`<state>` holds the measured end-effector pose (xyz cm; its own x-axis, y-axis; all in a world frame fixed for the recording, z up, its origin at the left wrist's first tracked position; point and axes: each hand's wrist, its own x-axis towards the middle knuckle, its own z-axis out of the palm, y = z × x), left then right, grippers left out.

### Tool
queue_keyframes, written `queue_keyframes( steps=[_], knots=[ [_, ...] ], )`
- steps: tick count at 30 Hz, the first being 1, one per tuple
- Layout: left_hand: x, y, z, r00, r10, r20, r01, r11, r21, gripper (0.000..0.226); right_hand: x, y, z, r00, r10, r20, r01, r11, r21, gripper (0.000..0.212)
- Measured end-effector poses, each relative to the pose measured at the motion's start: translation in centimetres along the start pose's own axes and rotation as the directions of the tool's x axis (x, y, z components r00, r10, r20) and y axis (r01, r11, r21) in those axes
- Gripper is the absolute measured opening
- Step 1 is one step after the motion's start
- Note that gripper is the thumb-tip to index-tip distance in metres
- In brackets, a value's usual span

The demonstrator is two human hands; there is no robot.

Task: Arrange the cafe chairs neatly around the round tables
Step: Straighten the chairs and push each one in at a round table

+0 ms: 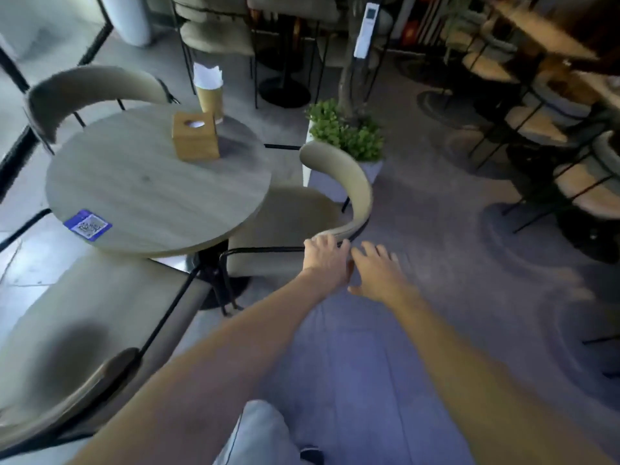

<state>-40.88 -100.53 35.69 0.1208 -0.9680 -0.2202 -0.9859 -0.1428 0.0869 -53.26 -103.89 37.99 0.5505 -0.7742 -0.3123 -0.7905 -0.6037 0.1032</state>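
A round grey-wood table (151,199) stands at the left centre. A beige chair with a curved backrest (352,186) is tucked at its right side. My left hand (327,260) rests on the near end of that backrest, fingers laid over it. Just to its right, my right hand (377,271) hovers with spread fingers, touching nothing. A second beige chair (90,92) stands behind the table, and a third (84,330) sits at the near left.
On the table are a wooden tissue box (194,135), a paper cup with napkins (209,92) and a blue QR sticker (88,225). A potted green plant (345,135) stands behind the right chair. More chairs and tables crowd the back and the right side (536,129).
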Motion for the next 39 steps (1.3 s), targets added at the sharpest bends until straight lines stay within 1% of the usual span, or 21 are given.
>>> queue_keyframes(
  steps=[3, 7, 11, 15, 17, 21, 23, 26, 32, 35, 37, 39],
  knots=[
    [3.3, 3.2, 0.0, 0.994, -0.099, 0.042, 0.100, 0.995, -0.008, 0.050, 3.3, 3.9, 0.0, 0.997, -0.069, 0.036, 0.071, 0.996, -0.048, 0.074],
    [8.4, 5.0, 0.1, 0.976, -0.216, 0.038, 0.218, 0.973, -0.070, 0.055, 8.7, 8.5, 0.0, 0.983, -0.182, 0.033, 0.184, 0.977, -0.104, 0.079],
    [14.4, 5.5, 1.5, 0.943, -0.327, 0.062, 0.332, 0.938, -0.098, 0.052, 14.8, 11.6, -0.1, 0.957, -0.289, 0.043, 0.292, 0.947, -0.133, 0.069],
    [20.1, 7.0, 2.9, 0.897, -0.415, 0.156, 0.434, 0.893, -0.123, 0.062, 19.7, 14.4, -0.1, 0.911, -0.396, 0.111, 0.409, 0.901, -0.143, 0.062],
    [22.9, 7.8, 3.2, 0.873, -0.457, 0.171, 0.482, 0.860, -0.165, 0.056, 22.3, 16.5, -0.3, 0.890, -0.438, 0.125, 0.454, 0.877, -0.158, 0.057],
    [26.9, 9.2, 3.4, 0.823, -0.538, 0.180, 0.567, 0.785, -0.248, 0.049, 27.7, 20.4, -1.0, 0.841, -0.519, 0.154, 0.541, 0.811, -0.223, 0.058],
    [28.3, 9.5, 3.1, 0.781, -0.599, 0.177, 0.624, 0.733, -0.271, 0.045, 30.5, 21.6, -1.4, 0.803, -0.572, 0.165, 0.595, 0.768, -0.237, 0.058],
    [30.6, 9.4, 3.0, 0.688, -0.709, 0.155, 0.716, 0.629, -0.301, 0.043, 35.0, 22.8, -1.9, 0.731, -0.653, 0.196, 0.682, 0.691, -0.240, 0.061],
    [34.0, 10.9, 3.6, 0.475, -0.850, 0.228, 0.871, 0.419, -0.256, 0.043, 41.3, 23.9, -1.9, 0.523, -0.818, 0.240, 0.847, 0.466, -0.258, 0.062],
    [35.7, 13.5, 5.2, 0.415, -0.866, 0.278, 0.900, 0.347, -0.263, 0.043, 43.2, 25.3, -0.4, 0.432, -0.851, 0.300, 0.890, 0.348, -0.293, 0.060],
    [36.6, 15.0, 6.2, 0.413, -0.862, 0.294, 0.905, 0.351, -0.242, 0.044, 44.4, 26.1, 0.6, 0.423, -0.834, 0.355, 0.898, 0.331, -0.291, 0.058],
    [37.8, 16.1, 7.3, 0.406, -0.863, 0.301, 0.912, 0.359, -0.201, 0.044, 45.7, 27.1, 1.7, 0.402, -0.836, 0.374, 0.908, 0.313, -0.278, 0.051]
  ],
)
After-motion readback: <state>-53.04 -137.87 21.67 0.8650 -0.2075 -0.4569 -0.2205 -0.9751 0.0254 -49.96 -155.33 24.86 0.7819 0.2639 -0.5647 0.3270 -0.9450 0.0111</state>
